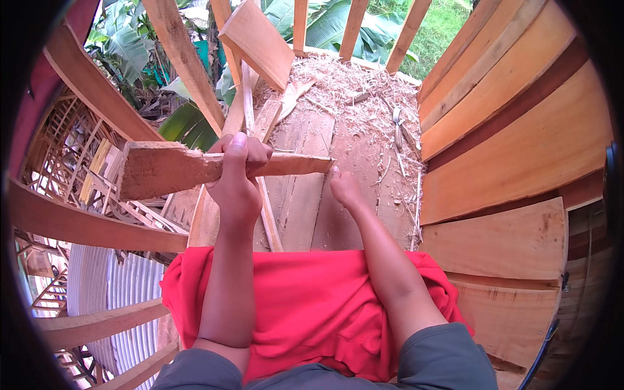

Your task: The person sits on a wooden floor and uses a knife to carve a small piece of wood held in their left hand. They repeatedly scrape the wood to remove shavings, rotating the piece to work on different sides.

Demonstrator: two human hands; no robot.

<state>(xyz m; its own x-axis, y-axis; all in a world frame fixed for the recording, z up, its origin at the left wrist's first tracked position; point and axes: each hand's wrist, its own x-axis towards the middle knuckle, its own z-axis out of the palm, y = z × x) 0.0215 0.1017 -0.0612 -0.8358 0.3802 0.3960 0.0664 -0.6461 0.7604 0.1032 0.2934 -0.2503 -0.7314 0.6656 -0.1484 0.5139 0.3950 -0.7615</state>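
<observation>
A rough wooden plank (172, 170) is held crosswise in front of me, broad and ragged at its left end and tapering to the right. My left hand (240, 166) is wrapped round its middle, thumb on top. At the narrow right tip, my right hand (345, 187) is closed with the thumb against the plank's end; its other fingers are partly hidden. A red cloth (299, 292) lies below my forearms, across my lap.
Wood shavings (364, 91) cover the far part of the plank floor (299, 208). Loose timber, including a thick board (257, 45), leans at the far left. Wooden slats stand along the left, and a board wall (507, 153) closes the right. Corrugated metal sheeting (123, 292) shows beyond the left slats.
</observation>
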